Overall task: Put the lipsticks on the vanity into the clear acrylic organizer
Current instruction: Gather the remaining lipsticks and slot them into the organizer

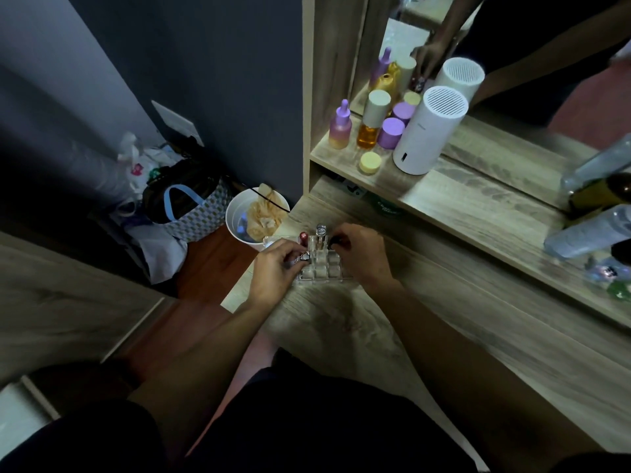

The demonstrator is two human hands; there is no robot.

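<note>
i count one clear organizer (321,266) on the vanity (426,322), and everything else i place from it. standing in its back row: two lipsticks, a red-capped one (303,237) and a clear-capped one (320,233). at its left edge, one more lipstick (302,257) in my left hand (278,271); at its right edge, one dark item (336,241), too hidden to name, in my right hand (362,254). two hands in all. on the shelf behind it: one dropper bottle (340,126), one amber bottle (372,119), two purple jars (391,133), one yellow jar (370,163), one white cylinder (428,131). far right of it: two clear bottles (587,230). on the floor to its left: one white bin (254,218), one checked bag (194,213).
</note>
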